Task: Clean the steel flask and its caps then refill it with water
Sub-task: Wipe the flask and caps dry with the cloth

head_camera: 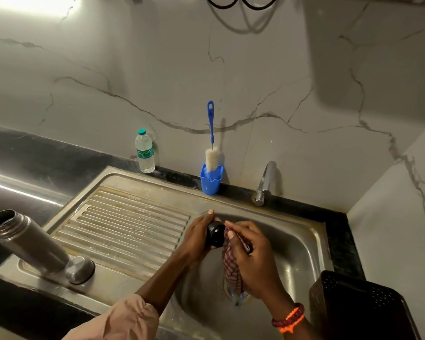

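Observation:
The steel flask stands uncapped at the left front corner of the drainboard, its open mouth toward the upper left. Beside its base lies a round steel cap. Over the sink basin, my left hand grips a black cap. My right hand holds a checked red-and-white cloth against that cap; the cloth's end hangs down into the basin.
A blue bottle brush stands in a blue cup behind the sink. A plastic water bottle is left of it, a chrome tap to the right. A black perforated basket sits at the front right.

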